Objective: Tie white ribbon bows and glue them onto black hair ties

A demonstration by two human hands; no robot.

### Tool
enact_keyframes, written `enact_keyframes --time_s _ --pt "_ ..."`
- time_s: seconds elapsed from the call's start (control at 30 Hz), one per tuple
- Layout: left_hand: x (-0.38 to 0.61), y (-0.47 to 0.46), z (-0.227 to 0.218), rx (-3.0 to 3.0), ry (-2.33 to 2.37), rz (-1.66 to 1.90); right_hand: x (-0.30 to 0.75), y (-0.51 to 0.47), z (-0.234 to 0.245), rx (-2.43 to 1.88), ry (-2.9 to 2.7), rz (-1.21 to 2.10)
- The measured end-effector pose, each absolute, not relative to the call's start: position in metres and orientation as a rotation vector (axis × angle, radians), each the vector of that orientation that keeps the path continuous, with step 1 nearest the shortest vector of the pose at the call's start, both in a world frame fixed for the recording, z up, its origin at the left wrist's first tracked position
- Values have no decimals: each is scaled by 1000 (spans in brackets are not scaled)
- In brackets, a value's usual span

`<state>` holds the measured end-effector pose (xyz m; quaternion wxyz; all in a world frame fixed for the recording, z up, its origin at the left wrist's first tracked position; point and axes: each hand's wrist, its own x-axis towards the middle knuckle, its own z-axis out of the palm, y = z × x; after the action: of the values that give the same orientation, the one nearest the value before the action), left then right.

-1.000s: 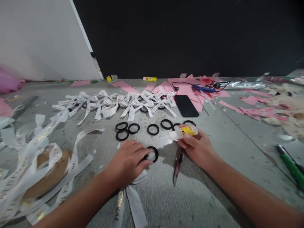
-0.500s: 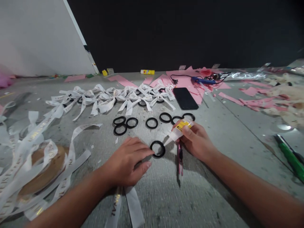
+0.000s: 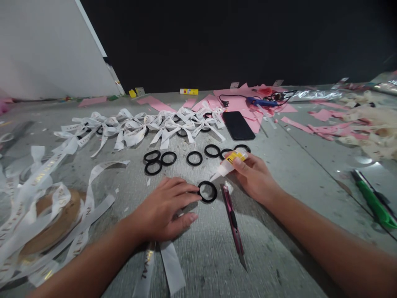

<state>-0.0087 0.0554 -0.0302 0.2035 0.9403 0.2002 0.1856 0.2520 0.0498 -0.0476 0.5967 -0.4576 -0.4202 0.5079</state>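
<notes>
The left hand [image 3: 169,209] is resting loose, ungripping fingers against the black ring [image 3: 215,192]; the right hand [image 3: 256,176] is grasping the bottle [image 3: 231,162], nozzle [image 3: 217,174] hovering nearby. Oversqueezing could be wetting those fingertips (and the bare-bladed knife [image 3: 233,220] is lying near, risking nicks).

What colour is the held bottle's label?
The label is yellow with dark lettering, in the head view.

I count eight plain black rings [image 3: 215,192]: one near, seven farther; plus one nozzle bottle [image 3: 235,157], one pink knife [image 3: 233,218], one phone [image 3: 238,125].
</notes>
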Motion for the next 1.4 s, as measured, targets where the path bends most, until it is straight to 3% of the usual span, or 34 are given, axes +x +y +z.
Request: enact_keyframes --time_s 1.4 --pt "-7 58 -30 2527 593 477 248 53 -40 -1216 -863 1130"
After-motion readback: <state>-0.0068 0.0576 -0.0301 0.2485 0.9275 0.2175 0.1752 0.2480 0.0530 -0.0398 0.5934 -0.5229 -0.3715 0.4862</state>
